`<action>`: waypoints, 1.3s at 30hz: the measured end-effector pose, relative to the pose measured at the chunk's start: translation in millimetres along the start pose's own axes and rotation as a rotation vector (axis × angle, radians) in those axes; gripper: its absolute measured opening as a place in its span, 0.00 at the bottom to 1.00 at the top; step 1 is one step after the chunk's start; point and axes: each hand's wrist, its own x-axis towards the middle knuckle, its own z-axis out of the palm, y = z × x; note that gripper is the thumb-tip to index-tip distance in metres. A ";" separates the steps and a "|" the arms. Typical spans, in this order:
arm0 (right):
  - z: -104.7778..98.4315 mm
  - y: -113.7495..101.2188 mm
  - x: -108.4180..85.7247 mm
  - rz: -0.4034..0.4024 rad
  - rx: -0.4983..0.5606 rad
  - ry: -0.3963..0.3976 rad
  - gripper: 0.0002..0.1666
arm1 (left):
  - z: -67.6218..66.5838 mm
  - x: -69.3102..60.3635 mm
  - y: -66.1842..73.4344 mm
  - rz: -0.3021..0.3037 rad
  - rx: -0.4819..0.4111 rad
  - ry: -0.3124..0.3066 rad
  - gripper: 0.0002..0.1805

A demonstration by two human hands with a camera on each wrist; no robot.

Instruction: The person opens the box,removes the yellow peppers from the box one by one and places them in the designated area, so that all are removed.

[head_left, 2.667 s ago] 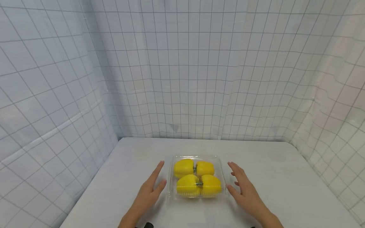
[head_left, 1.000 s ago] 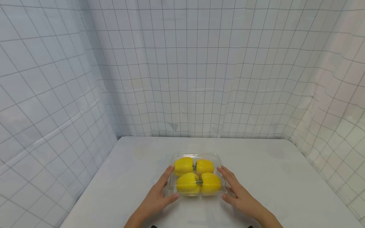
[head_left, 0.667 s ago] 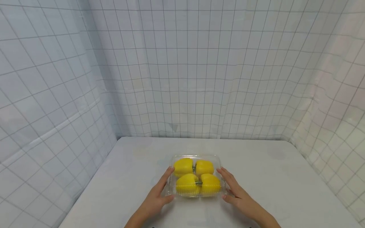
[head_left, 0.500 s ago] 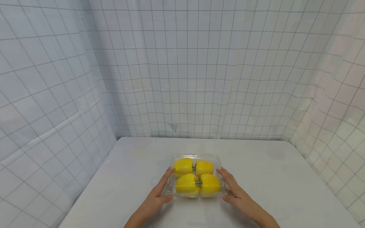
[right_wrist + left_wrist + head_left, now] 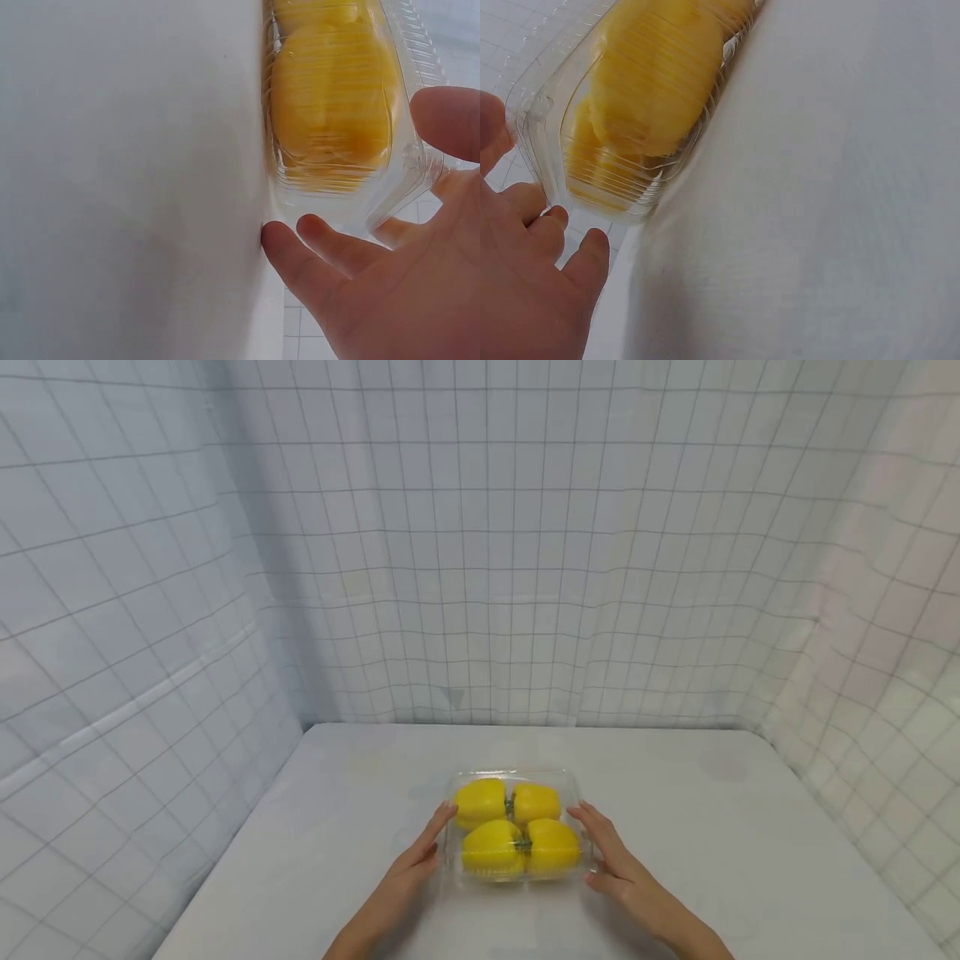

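Note:
A clear plastic clamshell box (image 5: 517, 774) stands on the white table, with several yellow bell peppers (image 5: 492, 849) inside. Green stems show between them. My left hand (image 5: 401, 881) is at the box's left side, its index fingertip touching the edge and its thumb drawn near the other fingers. On the opposite side, my right hand (image 5: 626, 877) has its fingers along the edge and its thumb by the near corner. The right wrist view shows the right thumb (image 5: 450, 120) by the rim and the fingers spread below. In the left wrist view, the left fingers (image 5: 544, 236) are slightly bent beside the rim.
The white table (image 5: 360, 777) extends on both sides of the box and behind it. A white sheet with a dark grid (image 5: 480, 568) hangs behind the table and along its left and right sides.
Both hands have moved inward from apart to the box's sides. Within the last half second the left thumb has shifted from the near corner toward its fingers. The right hand has barely moved since.

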 end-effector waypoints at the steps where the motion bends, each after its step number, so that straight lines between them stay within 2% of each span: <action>1: 0.2 0.1 0.0 0.006 -0.001 0.002 0.47 | 0.8 0.4 -0.3 -0.005 0.017 0.005 0.31; 5: 0.3 0.7 -0.2 0.004 -0.006 0.005 0.48 | 2.9 2.5 -4.7 -0.027 0.126 0.027 0.41; 8: -0.2 0.8 -1.1 -0.005 -0.018 0.009 0.48 | 3.7 3.0 -7.4 -0.035 0.169 0.026 0.46; 17: -1.1 -3.6 -0.9 0.072 -0.130 0.053 0.44 | 4.1 1.4 -6.8 -0.057 0.144 0.036 0.50; 21: 0.1 -3.0 -0.5 0.051 -0.160 0.076 0.41 | 4.6 2.4 -8.6 -0.041 0.159 0.044 0.51; 25: 0.5 -1.4 -1.3 0.048 -0.177 0.096 0.43 | 4.7 2.8 -8.5 -0.023 0.180 0.051 0.51; 29: -1.9 -2.2 -3.8 0.041 -0.249 0.105 0.42 | 6.5 2.5 -6.7 -0.013 0.217 0.061 0.51; 34: -6.7 -3.3 -4.3 0.020 -0.292 0.096 0.37 | 6.8 1.8 -4.1 -0.001 0.251 0.060 0.50; 39: -9.6 -5.7 -1.5 0.014 -0.354 0.078 0.37 | 5.3 1.4 -0.7 -0.011 0.249 0.065 0.50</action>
